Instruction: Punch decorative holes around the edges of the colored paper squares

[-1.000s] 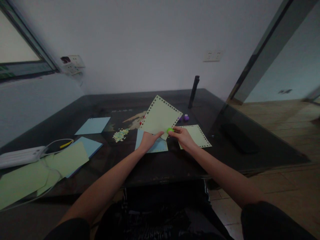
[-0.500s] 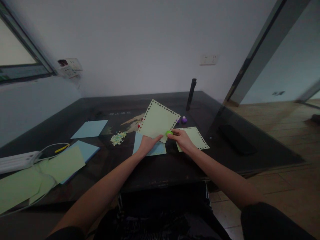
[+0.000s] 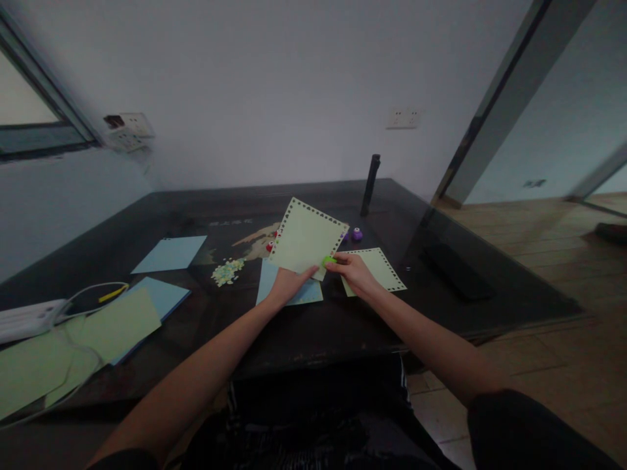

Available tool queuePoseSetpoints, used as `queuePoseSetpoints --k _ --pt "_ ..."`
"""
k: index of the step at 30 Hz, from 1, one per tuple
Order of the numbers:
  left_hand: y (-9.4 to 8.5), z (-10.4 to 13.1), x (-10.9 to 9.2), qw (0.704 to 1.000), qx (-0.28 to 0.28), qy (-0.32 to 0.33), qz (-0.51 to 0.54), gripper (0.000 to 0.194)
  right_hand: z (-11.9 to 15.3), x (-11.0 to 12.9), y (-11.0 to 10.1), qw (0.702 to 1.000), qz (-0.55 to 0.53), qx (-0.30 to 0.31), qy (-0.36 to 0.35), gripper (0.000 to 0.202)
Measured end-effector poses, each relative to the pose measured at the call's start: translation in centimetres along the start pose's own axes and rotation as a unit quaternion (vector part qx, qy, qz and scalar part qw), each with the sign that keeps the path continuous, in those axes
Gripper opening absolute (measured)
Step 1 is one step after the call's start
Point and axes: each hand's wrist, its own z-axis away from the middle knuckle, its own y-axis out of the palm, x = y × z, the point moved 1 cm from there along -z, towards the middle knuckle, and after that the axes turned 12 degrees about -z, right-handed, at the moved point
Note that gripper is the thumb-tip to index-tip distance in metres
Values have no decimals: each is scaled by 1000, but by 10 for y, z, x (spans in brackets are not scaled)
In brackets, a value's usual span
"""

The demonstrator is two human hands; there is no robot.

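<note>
A pale green sheet of paper [image 3: 311, 236] with punched holes along its edges is held tilted above the table. My left hand [image 3: 290, 285] grips its lower edge, thumb on top. My right hand [image 3: 356, 271] is closed on a small bright green craft punch [image 3: 328, 262], set at the sheet's lower right edge. Beneath the left hand lies a light blue sheet [image 3: 264, 281], partly covered. Another pale green sheet with punched edges [image 3: 379, 267] lies under and beside my right hand. Behind the held sheet sit a purple punch [image 3: 357, 234] and a red punch [image 3: 270, 246], partly hidden.
Paper bits [image 3: 227, 271] lie in a heap on the dark table [image 3: 304, 339]. Blue paper [image 3: 171, 253], stacked green sheets [image 3: 122, 320] and a white power strip [image 3: 29, 320] with cable are at left. A black upright object [image 3: 371, 186] stands behind; a dark flat object [image 3: 458, 271] lies right.
The whole view has shifted slightly, so everything appears a little further left. Both hands keep their hold on the sheet and the green punch, with little visible movement.
</note>
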Motion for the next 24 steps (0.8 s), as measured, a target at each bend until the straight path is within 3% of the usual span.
queuePoseSetpoints --k 11,24 --pt "3 2 3 1000 28 7 -4 26 -1 4 -1 1000 -19 2 15 27" --pt "4 0 7 1000 18 -4 -17 21 -1 7 -1 998 -50 -13 46 31"
